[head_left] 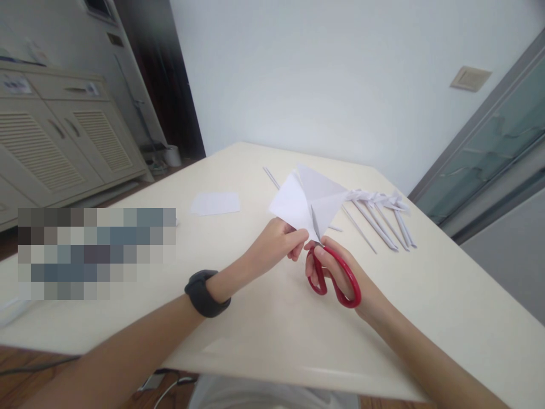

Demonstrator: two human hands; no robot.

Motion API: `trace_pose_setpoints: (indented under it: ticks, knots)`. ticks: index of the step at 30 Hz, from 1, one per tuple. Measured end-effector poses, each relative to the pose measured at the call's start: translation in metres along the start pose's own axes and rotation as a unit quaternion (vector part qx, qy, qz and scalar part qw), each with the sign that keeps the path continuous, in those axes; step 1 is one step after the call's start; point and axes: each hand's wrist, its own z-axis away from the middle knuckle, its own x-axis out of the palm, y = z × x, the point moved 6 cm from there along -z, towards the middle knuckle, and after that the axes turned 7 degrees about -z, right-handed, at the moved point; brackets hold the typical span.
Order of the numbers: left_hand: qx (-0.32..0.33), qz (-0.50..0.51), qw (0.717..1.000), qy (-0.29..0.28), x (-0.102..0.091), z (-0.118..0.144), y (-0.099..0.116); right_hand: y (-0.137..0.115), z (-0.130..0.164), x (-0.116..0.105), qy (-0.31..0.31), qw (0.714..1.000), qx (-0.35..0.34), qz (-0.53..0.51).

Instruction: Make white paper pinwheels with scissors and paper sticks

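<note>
A sheet of white paper (290, 200) is raised above the table, pinched at its lower left part by my left hand (286, 237). Red-handled scissors (349, 278) are in my right hand (334, 264), fingers through the loops. Their blades reach up into the paper, with a split running between its left part and its right part. My two hands are close together, with the left just left of the scissors' pivot. Part of the left fingers is hidden behind the paper.
Several rolled white paper tubes (377, 227) with folded paper at their far ends lie on the right of the cream table (255, 329). Thin sticks (360, 228) lie behind the sheet. Small paper pieces (217, 203) rest at left, near a blurred-out patch (96, 253).
</note>
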Motion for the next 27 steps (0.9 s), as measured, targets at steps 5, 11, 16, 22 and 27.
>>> trace_pose_setpoints:
  ticks: [5,11,16,22,27]
  knots:
    - [-0.005,-0.010,1.000,-0.003,0.001,0.000,-0.003,0.002,-0.001,-0.002,-0.002,1.000,-0.008,0.003]
    - [0.003,-0.030,0.999,-0.016,0.001,-0.001,0.001,0.002,-0.002,-0.004,0.012,1.000,-0.007,-0.001]
    - [0.002,0.001,1.000,0.006,-0.003,0.000,0.006,0.002,-0.003,-0.004,0.014,1.000,-0.016,0.013]
    - [0.008,-0.003,0.999,0.050,-0.009,0.001,0.007,0.003,-0.003,-0.005,0.016,1.000,-0.019,0.010]
    - [0.019,-0.013,0.998,0.053,-0.008,0.002,0.008,0.006,-0.004,-0.005,0.018,1.000,-0.016,0.010]
